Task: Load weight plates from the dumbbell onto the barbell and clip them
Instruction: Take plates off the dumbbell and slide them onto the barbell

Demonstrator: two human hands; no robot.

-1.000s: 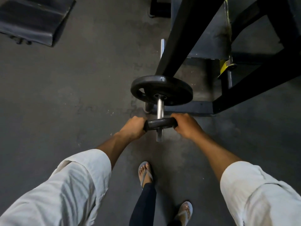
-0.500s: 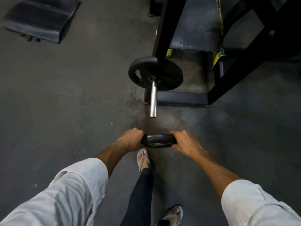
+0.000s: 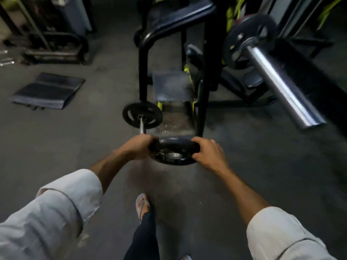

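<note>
Both hands, left hand (image 3: 139, 147) and right hand (image 3: 207, 152), clamp their grip on one weight plate (image 3: 173, 152), clear of the dumbbell (image 3: 142, 117). It looks like the carry step; next, line its hole up with the barbell (image 3: 281, 87) sleeve, far right.

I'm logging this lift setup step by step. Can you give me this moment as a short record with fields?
held item: weight plate, off any bar
left hand: grips plate's left rim
right hand: grips plate's right rim
dumbbell: on floor, one plate on its far end
barbell sleeve: upper right, near end bare, one plate further in
clip: none visible
</note>
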